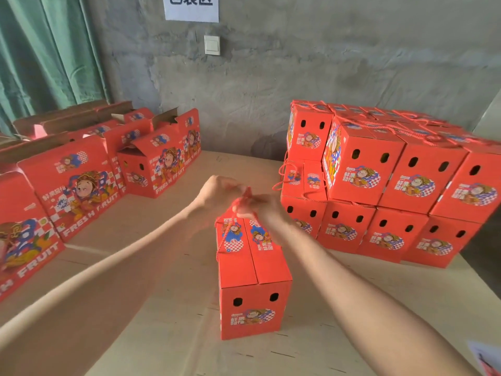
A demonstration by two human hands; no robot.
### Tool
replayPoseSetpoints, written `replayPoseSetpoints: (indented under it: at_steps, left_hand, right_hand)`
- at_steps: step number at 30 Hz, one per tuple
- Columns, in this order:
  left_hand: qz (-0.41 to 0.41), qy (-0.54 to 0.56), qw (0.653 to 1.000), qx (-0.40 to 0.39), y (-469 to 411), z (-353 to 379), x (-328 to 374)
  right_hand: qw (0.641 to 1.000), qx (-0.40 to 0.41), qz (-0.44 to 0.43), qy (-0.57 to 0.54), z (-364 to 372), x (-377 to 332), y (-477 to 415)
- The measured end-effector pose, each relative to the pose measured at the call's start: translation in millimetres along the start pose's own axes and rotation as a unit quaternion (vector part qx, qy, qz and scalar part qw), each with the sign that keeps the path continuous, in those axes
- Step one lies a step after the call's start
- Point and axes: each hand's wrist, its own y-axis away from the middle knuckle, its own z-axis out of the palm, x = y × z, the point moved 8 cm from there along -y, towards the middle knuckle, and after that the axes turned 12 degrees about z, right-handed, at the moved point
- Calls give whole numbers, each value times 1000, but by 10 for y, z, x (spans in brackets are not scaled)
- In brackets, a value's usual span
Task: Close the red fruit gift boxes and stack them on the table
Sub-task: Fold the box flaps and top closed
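A red fruit gift box [253, 291] stands upright in the middle of the table [168, 308], its two top flaps folded shut. Over the far end of its lid, my left hand [217, 192] and my right hand [260, 206] meet and pinch the box's red cord handle [245, 195]. One strand of the cord hangs down the box's left side. On the right, a stack of closed red boxes [393, 185] stands two layers high. On the left, several open red boxes [151, 161] stand with their flaps up.
The table is covered with brown cardboard. Behind it is a grey concrete wall with a white switch [212, 45] and a paper sign [191, 8]. A green curtain [46, 50] hangs at the back left. A printed sheet [488, 359] lies at the table's near right corner.
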Motion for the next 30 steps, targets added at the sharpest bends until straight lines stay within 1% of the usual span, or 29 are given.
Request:
replayPoseSetpoints:
  at_steps: [2, 3, 4, 6, 7, 8, 10, 11, 14, 16, 18, 21, 24, 27, 30]
  left_hand:
    - [-25, 72, 996, -56, 48, 66, 17]
    - [-29, 74, 995, -58, 92, 68, -19]
    - [-22, 53, 997, -43, 126, 44, -72]
    - [-1, -60, 998, 20, 205, -76, -173]
    - [-8, -110, 993, 47, 259, -132, -261]
    - [-28, -134, 989, 62, 324, -156, -382]
    - [-68, -142, 987, 41, 478, -83, -654]
    - [-70, -142, 987, 18, 547, -18, -755]
    - [-32, -162, 986, -36, 665, 124, -872]
    - [-1, -172, 984, -44, 674, 126, -868]
    - [41, -179, 982, -37, 672, 94, -787]
    - [97, -180, 979, 11, 647, -26, -567]
    - [137, -175, 974, 45, 613, -115, -390]
    - [141, -167, 975, 36, 602, -98, -403]
    - [118, -162, 980, -8, 606, 18, -591]
  right_hand:
    - [996, -39, 62, -46, 127, 66, 45]
    - [991, -68, 92, -65, 181, 106, 71]
    - [987, -81, 116, -77, 202, 116, 103]
    - [982, -54, 143, -111, 104, 60, 104]
    - [979, -34, 149, -134, 38, 8, 81]
    - [978, -16, 151, -145, -12, -51, 70]
    - [981, 12, 155, -120, -67, -146, 59]
    - [983, 23, 156, -98, -68, -189, 49]
    - [983, 40, 167, -58, -15, -325, 21]
    - [986, 48, 159, -35, 9, -468, 6]
    - [990, 61, 124, -23, -3, -649, -2]
    - [995, 76, 63, -13, -8, -955, 34]
    - [996, 85, 31, -9, -17, -1147, 66]
    - [995, 98, 25, -4, -22, -1137, 76]
    - [994, 104, 47, 3, -19, -932, 34]
